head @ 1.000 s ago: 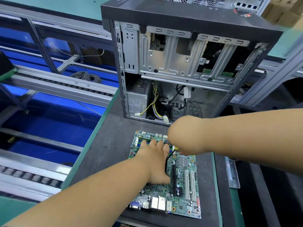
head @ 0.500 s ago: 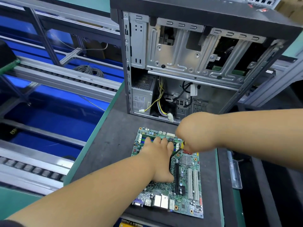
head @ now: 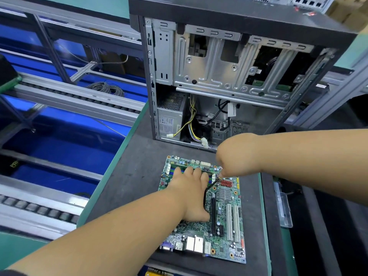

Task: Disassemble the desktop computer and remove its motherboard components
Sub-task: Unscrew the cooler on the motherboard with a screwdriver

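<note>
Pressing my left hand (head: 192,193) flat, fingers straight, bracing the motherboard (head: 225,226) on the desk's near edge | right hand (head: 236,156) pinching a thin black tool (head: 213,183) | freeing memory, I judge.

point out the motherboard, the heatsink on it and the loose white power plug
motherboard (head: 225,244), head view, bare green area near the lower edge
heatsink (head: 225,194), head view, middle of the silver fins
white plug (head: 204,143), head view, body of the connector at the case's lower edge

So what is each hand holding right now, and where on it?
Left hand presses flat on the motherboard, holding nothing. Right hand pinches a thin black tool by its upper end.
</note>
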Demonstrator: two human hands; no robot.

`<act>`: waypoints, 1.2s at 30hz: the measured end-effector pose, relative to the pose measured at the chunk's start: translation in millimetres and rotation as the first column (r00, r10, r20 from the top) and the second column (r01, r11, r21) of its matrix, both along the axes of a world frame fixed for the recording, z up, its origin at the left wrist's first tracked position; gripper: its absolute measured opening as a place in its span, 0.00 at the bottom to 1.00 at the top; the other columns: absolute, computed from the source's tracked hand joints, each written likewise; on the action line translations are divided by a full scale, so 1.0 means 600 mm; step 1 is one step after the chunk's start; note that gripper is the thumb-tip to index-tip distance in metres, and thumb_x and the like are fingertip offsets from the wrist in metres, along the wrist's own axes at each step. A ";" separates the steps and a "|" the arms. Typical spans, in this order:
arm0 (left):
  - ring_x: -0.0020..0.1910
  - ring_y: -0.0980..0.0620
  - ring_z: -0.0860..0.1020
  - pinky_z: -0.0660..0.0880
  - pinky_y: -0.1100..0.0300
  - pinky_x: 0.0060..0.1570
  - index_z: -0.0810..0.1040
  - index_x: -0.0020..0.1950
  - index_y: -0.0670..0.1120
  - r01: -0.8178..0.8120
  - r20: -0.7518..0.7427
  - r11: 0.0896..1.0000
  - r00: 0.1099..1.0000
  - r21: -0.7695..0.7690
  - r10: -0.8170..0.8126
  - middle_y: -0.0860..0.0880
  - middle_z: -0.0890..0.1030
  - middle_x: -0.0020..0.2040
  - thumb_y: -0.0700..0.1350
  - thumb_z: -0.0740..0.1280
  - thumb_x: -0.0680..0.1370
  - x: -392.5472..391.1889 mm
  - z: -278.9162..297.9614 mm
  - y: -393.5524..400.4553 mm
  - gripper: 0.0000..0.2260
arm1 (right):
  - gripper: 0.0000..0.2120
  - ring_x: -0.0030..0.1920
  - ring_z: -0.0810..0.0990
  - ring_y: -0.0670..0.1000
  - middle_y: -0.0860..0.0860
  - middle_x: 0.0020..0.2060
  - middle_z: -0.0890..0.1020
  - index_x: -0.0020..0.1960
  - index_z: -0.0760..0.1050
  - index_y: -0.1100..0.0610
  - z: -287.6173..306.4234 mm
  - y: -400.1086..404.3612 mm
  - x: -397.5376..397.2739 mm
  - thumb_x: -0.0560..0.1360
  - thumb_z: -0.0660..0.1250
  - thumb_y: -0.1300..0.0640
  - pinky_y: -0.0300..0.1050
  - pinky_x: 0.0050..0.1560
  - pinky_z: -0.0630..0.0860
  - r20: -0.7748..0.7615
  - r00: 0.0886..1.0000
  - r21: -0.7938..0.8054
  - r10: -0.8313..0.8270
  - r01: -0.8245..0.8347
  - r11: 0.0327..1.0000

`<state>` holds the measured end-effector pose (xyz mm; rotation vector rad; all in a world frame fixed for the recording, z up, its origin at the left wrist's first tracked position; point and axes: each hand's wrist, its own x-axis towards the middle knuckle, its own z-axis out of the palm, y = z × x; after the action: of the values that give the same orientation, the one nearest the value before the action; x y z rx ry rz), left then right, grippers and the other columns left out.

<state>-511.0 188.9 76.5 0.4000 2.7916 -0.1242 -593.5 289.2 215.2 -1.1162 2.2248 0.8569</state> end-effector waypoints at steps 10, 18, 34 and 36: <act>0.62 0.41 0.63 0.59 0.36 0.61 0.66 0.67 0.47 0.010 0.057 1.000 0.998 0.000 -0.010 0.44 0.66 0.64 0.71 0.59 0.67 -0.002 -0.001 0.004 0.38 | 0.08 0.30 0.73 0.54 0.50 0.36 0.78 0.46 0.77 0.56 -0.015 0.000 0.045 0.68 0.64 0.64 0.45 0.33 0.74 -0.087 0.745 0.003 0.661 -0.663 0.748; 0.67 0.39 0.60 0.60 0.38 0.60 0.50 0.77 0.45 0.008 0.001 1.000 1.000 -0.027 -0.008 0.44 0.61 0.70 0.72 0.58 0.65 -0.001 -0.003 0.003 0.49 | 0.15 0.32 0.69 0.52 0.53 0.39 0.79 0.47 0.78 0.59 0.005 -0.004 0.021 0.80 0.57 0.50 0.41 0.26 0.56 -0.109 0.961 0.027 0.254 -0.252 0.967; 0.61 0.43 0.62 0.60 0.41 0.57 0.64 0.68 0.47 0.015 -0.048 1.000 0.999 0.025 -0.014 0.47 0.65 0.63 0.72 0.56 0.62 0.010 -0.013 -0.002 0.42 | 0.08 0.43 0.76 0.56 0.50 0.46 0.77 0.52 0.73 0.53 -0.014 0.033 0.041 0.74 0.62 0.61 0.51 0.49 0.72 -0.152 0.758 -0.089 0.635 -0.650 0.755; 0.59 0.45 0.62 0.60 0.43 0.54 0.65 0.65 0.48 0.012 -0.107 0.998 0.994 0.058 -0.006 0.49 0.66 0.61 0.72 0.55 0.61 0.017 -0.018 -0.005 0.40 | 0.10 0.46 0.76 0.55 0.49 0.48 0.76 0.55 0.72 0.51 -0.015 0.044 0.043 0.74 0.63 0.60 0.49 0.52 0.70 -0.183 0.749 -0.122 0.637 -0.660 0.741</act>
<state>-501.0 186.0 65.8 0.4319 2.9046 -0.0681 -567.5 315.8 206.3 -2.0570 2.0377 1.0271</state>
